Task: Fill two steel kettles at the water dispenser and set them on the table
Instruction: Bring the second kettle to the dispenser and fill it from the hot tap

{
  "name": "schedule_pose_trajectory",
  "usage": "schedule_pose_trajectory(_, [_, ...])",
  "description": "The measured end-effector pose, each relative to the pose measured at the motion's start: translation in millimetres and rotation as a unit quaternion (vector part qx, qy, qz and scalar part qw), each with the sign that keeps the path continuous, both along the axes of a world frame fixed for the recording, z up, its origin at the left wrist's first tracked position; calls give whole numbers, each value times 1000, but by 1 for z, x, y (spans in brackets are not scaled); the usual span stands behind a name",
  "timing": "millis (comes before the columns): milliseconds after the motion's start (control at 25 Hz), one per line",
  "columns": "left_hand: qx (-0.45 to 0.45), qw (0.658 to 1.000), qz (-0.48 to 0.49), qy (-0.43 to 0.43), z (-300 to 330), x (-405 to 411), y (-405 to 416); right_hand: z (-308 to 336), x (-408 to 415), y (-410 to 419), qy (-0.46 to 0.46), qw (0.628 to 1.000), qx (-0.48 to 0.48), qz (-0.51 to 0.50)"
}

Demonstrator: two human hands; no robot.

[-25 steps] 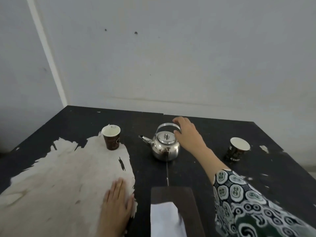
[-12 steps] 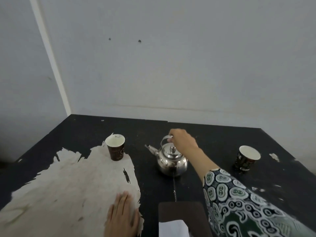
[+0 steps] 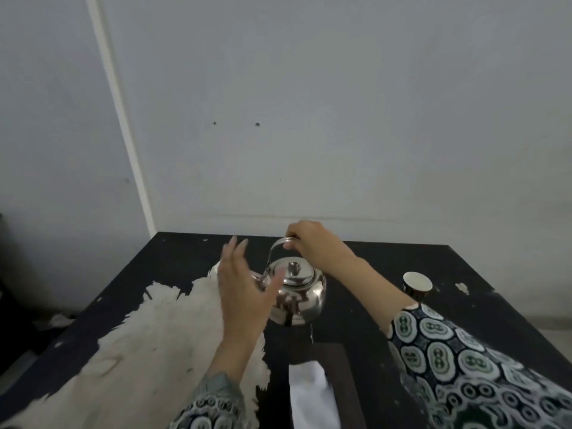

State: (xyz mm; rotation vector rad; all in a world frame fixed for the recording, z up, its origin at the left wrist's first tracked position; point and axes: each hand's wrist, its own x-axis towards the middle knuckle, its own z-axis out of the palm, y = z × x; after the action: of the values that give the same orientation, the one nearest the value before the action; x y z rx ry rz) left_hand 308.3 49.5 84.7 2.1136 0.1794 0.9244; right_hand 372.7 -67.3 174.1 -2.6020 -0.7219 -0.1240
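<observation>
One shiny steel kettle (image 3: 301, 292) with a lid and knob is in the middle of the black table (image 3: 479, 305); I cannot tell whether its base touches the surface. My right hand (image 3: 311, 239) is closed around the top of its raised wire handle. My left hand (image 3: 244, 286) hovers in the air just left of the kettle, fingers spread, holding nothing, and it covers the spout. No second kettle and no water dispenser are in view.
A dark paper cup (image 3: 416, 284) stands to the right of the kettle. A tissue box (image 3: 312, 394) with white tissue sits at the near edge. The table's left part has a large worn pale patch (image 3: 139, 351). A grey wall is behind.
My right hand has closed on the kettle handle and raised it upright. My left hand has lifted off the table to beside the kettle, hiding the left paper cup. The camera has tilted up.
</observation>
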Motion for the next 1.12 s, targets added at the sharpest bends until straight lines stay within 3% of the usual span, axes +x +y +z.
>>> schedule_pose_trajectory(120, [137,984,-44,103,37,-41,-19,23,-52,1,-15,999,31,25])
schedule_pose_trajectory(480, [161,985,-5,66,81,-213,11,84,-214,22,-58,978,117,160])
schedule_pose_trajectory(760, [136,989,39,41,98,-351,71,90,-327,97,-56,953,153,254])
schedule_pose_trajectory(960, [11,1000,0,-5,88,-433,151,73,-394,173,-54,934,159,316])
schedule_pose_trajectory(1120, [-4,999,6,-35,98,-490,231,68,-448,242,-40,928,147,339])
